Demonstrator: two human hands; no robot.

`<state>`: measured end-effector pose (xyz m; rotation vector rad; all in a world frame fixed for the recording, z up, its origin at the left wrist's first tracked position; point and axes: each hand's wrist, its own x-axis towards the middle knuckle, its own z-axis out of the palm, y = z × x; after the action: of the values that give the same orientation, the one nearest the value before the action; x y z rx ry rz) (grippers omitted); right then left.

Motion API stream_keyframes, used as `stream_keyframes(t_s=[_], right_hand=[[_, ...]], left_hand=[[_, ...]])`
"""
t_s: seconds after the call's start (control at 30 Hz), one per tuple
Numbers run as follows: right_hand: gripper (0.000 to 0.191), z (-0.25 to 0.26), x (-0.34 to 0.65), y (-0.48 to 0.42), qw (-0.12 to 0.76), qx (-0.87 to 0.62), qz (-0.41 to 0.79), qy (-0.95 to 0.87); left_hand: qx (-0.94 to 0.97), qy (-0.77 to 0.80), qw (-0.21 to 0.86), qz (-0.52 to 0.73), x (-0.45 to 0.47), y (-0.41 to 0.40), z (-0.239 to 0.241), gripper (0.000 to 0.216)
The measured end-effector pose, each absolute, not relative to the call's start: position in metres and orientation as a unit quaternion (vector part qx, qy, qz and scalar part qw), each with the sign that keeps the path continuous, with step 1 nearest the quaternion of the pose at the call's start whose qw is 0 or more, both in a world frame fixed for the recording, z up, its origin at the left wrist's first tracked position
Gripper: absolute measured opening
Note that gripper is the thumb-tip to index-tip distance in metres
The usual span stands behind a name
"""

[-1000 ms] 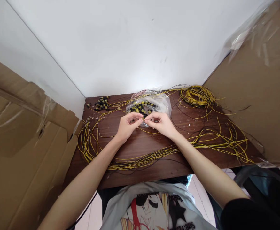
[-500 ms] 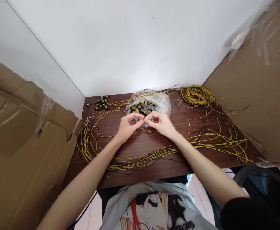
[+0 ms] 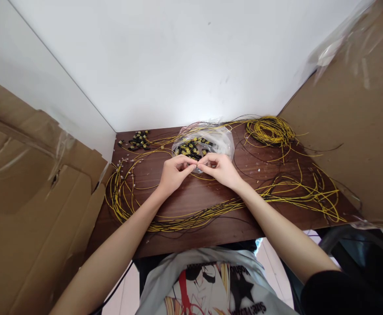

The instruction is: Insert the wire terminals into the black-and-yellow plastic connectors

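Note:
My left hand [image 3: 174, 173] and my right hand [image 3: 221, 170] meet fingertip to fingertip over the middle of the table, both in a pinch. Whatever sits between the fingertips is too small and covered to make out. Just behind them lies a clear plastic bag [image 3: 223, 141] with several black-and-yellow connectors [image 3: 191, 148] in it. A thin yellow wire runs close below the fingers. Nearer to me, a long bundle of yellow and black wires [image 3: 191, 221] stretches across the table, passing beneath both forearms.
More black-and-yellow connectors [image 3: 139, 140] lie at the back left of the brown table [image 3: 198, 243]. A coil of yellow wire [image 3: 270, 131] rests at the back right. Cardboard sheets [image 3: 30, 210] flank both sides, and a white wall [image 3: 191, 61] stands behind.
The fingertips have shifted very slightly and the small yellow bit seen between them is now covered. Everything else stays put.

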<state>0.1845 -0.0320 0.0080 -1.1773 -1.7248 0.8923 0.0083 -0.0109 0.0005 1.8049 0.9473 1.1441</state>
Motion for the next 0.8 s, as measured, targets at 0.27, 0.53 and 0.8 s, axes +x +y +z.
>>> stream_keyframes(t_s=[0.27,0.53,0.8], right_hand=[[0.027,0.0146,0.1814,-0.0340,0.430,-0.472,0.571,-0.516],[0.032,0.0164,0.1830,-0.0348,0.410,-0.449,0.677,-0.414],[0.035,0.0179,0.1768,-0.0372,0.450,-0.465,0.568,-0.508]], left_hand=[[0.710,0.400,0.341,0.468,0.0106,-0.0148,0.0024,0.006],[0.715,0.400,0.301,0.488,0.0132,-0.0202,0.0067,0.005],[0.724,0.401,0.302,0.473,0.0113,-0.0191,0.0044,0.006]])
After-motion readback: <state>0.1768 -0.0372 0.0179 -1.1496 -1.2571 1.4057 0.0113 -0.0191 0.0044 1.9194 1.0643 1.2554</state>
